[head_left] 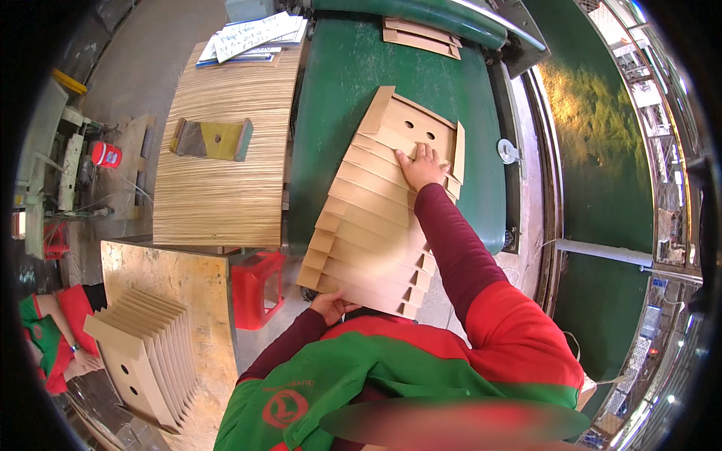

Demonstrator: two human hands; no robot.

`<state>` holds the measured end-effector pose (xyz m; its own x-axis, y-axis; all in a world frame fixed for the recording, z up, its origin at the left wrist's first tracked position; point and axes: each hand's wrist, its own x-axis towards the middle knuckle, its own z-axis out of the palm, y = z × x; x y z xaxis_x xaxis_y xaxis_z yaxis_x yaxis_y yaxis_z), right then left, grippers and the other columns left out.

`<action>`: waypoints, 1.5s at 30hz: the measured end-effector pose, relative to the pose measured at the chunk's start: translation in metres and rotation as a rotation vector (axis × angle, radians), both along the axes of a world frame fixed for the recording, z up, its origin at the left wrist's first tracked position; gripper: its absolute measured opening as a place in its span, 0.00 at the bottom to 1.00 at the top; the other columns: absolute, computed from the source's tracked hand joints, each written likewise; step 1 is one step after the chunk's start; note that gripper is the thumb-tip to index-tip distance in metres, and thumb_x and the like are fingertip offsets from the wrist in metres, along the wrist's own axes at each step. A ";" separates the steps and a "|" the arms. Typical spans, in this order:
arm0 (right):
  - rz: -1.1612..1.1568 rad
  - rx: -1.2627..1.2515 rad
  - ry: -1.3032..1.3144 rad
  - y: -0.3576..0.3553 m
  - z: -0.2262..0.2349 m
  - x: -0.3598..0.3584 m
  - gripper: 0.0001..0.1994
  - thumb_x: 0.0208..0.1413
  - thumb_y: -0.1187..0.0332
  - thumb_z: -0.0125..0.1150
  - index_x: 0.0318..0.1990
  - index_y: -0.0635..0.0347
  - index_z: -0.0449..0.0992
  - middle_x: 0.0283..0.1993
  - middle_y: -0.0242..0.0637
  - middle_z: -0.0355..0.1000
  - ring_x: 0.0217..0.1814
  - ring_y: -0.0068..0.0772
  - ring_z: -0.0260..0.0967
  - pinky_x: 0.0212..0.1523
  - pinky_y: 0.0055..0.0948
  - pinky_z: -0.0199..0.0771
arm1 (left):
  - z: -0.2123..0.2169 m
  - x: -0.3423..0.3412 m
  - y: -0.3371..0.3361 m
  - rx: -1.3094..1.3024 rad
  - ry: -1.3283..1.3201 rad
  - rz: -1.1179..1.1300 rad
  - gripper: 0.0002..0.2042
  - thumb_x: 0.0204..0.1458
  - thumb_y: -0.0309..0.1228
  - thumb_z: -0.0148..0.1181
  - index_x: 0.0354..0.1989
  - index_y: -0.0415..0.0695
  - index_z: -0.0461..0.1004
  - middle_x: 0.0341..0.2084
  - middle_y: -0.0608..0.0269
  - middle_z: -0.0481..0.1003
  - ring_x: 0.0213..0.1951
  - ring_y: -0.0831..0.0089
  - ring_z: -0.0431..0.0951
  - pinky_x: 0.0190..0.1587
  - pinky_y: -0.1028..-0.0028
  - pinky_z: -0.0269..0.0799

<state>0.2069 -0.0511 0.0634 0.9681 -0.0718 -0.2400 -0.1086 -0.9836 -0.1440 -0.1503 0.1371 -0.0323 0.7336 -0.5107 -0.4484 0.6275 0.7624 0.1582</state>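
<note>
1. The right hand [423, 170] lies palm down with fingers spread, on the far part of a fanned row of overlapping brown cardboard pieces [376, 237].
2. Just beyond the right hand's fingertips, two dark oval holes [420, 130] show in the farthest piece, whose folded side flaps stand up on either side.
3. The left hand [329, 307] is nearer the body and to the left of the right hand, at the row's near edge, its fingers bent; I cannot tell whether it pinches the cardboard.
4. The row runs between the two hands; its far part rests on a green belt [323, 143] that spreads out on both sides of the right hand.
5. Well ahead of the right hand, more flat cardboard pieces [421, 39] lie on the belt beside a green roller [421, 16].
6. Left of the right hand, a yellow-and-grey piece [213, 140] sits on a striped, light-brown surface [218, 199], with papers [256, 37] farther ahead.
7. A red stool [252, 292] is near the left hand, on its left.
8. Farther left, a co-worker's hand [86, 361] is at another cardboard row [139, 372] on a wooden table [154, 264].
</note>
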 end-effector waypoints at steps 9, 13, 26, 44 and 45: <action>0.219 0.086 -0.049 -0.033 0.074 0.050 0.35 0.55 0.39 0.44 0.62 0.54 0.63 0.65 0.44 0.59 0.68 0.47 0.53 0.64 0.59 0.50 | 0.125 0.134 -0.042 0.116 -0.185 0.135 0.25 0.63 0.42 0.42 0.64 0.41 0.52 0.60 0.50 0.62 0.59 0.50 0.64 0.55 0.50 0.66; 0.193 0.095 0.038 -0.042 0.109 0.089 0.38 0.52 0.34 0.43 0.59 0.57 0.67 0.62 0.48 0.63 0.65 0.49 0.58 0.63 0.59 0.51 | 0.159 0.230 -0.068 0.135 -0.212 0.153 0.26 0.63 0.45 0.42 0.63 0.42 0.53 0.60 0.48 0.61 0.58 0.48 0.65 0.56 0.49 0.65; 0.307 0.087 -0.208 -0.059 0.131 0.140 0.35 0.52 0.33 0.44 0.30 0.61 0.79 0.32 0.48 0.76 0.37 0.47 0.75 0.41 0.41 0.74 | 0.163 0.404 -0.110 0.109 0.258 0.321 0.45 0.53 0.54 0.54 0.67 0.43 0.35 0.66 0.36 0.36 0.61 0.18 0.37 0.60 0.37 0.54; 0.490 -0.060 0.000 -0.045 0.151 0.068 0.38 0.20 0.58 0.73 0.46 0.62 0.66 0.41 0.49 0.75 0.43 0.49 0.75 0.44 0.38 0.76 | 0.128 0.329 -0.071 0.263 0.106 0.123 0.48 0.50 0.60 0.53 0.69 0.43 0.38 0.66 0.39 0.47 0.65 0.42 0.53 0.64 0.44 0.43; 0.477 -0.091 0.023 -0.043 0.153 0.063 0.37 0.20 0.58 0.73 0.44 0.63 0.67 0.39 0.50 0.75 0.42 0.49 0.75 0.44 0.38 0.75 | 0.117 0.304 -0.063 0.337 -0.001 0.147 0.47 0.51 0.60 0.53 0.69 0.43 0.38 0.66 0.40 0.47 0.65 0.44 0.53 0.64 0.44 0.44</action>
<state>0.2701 -0.0943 0.2165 0.8926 0.3573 -0.2749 0.3555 -0.9329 -0.0582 0.1534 0.0742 0.0850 0.7886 -0.2236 -0.5728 0.5150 0.7493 0.4164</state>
